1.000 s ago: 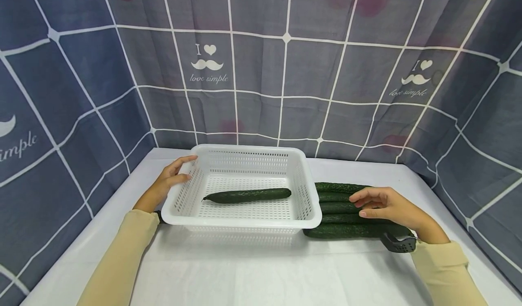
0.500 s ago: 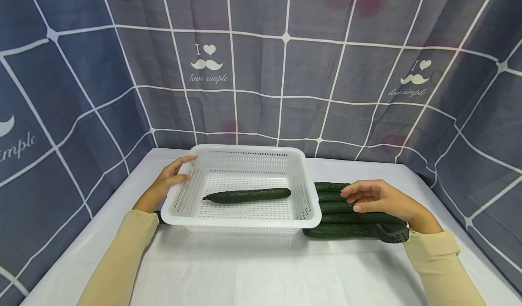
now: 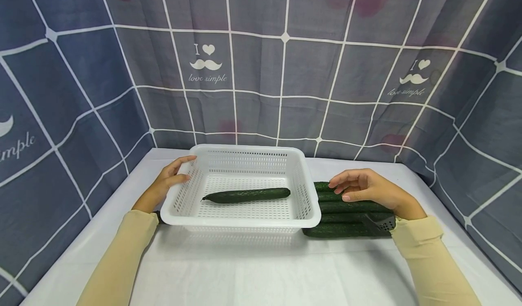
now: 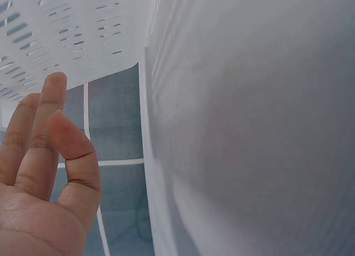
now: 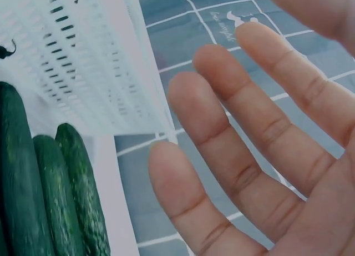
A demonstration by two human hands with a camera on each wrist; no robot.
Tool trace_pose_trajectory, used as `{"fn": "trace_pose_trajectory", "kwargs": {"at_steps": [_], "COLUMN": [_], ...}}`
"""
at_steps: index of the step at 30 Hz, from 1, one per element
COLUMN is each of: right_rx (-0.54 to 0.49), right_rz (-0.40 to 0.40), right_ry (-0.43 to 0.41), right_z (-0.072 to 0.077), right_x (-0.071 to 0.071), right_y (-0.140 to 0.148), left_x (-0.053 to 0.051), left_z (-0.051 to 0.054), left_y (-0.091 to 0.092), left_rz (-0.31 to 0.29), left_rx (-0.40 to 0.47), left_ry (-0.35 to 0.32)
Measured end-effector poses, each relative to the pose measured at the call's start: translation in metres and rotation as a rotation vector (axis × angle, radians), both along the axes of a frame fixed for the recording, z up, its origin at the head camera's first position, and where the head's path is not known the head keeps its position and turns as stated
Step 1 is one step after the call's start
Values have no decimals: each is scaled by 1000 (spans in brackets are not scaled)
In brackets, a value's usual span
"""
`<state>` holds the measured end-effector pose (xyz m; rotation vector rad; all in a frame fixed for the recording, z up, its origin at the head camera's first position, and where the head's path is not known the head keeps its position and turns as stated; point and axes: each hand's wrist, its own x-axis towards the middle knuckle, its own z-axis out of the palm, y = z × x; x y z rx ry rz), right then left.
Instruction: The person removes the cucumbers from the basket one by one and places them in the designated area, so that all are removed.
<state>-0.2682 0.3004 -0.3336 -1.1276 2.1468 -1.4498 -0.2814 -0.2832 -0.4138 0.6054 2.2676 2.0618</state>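
Observation:
In the head view, a white perforated plastic basket point(image 3: 248, 223) stands on the table with one dark green cucumber point(image 3: 246, 195) lying across its floor. My left hand point(image 3: 165, 182) holds the basket's left rim, thumb and index finger over the edge. Other fingers point(image 4: 33, 147) show below the rim in the left wrist view, against the outer wall. My right hand point(image 3: 369, 190) hovers over a row of several cucumbers point(image 3: 338, 230) right of the basket, its fingers loosely bent with nothing between them. That hand and its dark wrist device partly hide the row.
A white cloth point(image 3: 253, 269) covers the table. Dark blue-grey checked curtains point(image 3: 261, 70) with white lines enclose the back and both sides. The basket's right edge overhangs the left ends of the cucumber row.
My right hand has moved left and slightly away from me over the cucumber row, toward the basket. The left hand, the basket and the cucumber inside stay in place.

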Motion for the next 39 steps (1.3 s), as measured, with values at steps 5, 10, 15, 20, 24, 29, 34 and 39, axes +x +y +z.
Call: {"fn": "trace_pose_trajectory", "kwargs": {"at_steps": [5, 10, 15, 20, 24, 29, 34, 39], "right_rx": [-28, -56, -41, -33, -23, 1, 21, 38], "right_rz": [22, 47, 35, 16, -29, -78, -87, -89], "right_ry": [-25, -49, -58, -62, -68, -79, -82, -75], "right_z": [3, 7, 9, 10, 13, 18, 23, 24], "right_x": [-5, -9, -15, -23, -29, -33, -38, -44], "right_y": [-11, -23, -35, -46, -57, -70, -80, -89], "left_x": [0, 0, 2, 2, 3, 3, 2, 0], "left_z": [0, 0, -1, -1, -1, 0, 0, 0], "left_y": [0, 0, 0, 0, 0, 0, 0, 1], "left_rz": [0, 7, 12, 14, 12, 18, 18, 18], "left_rx": [0, -1, 1, -4, -6, -14, -18, -14], "left_ry": [-9, 3, -4, -13, -17, -26, -18, -14]}}
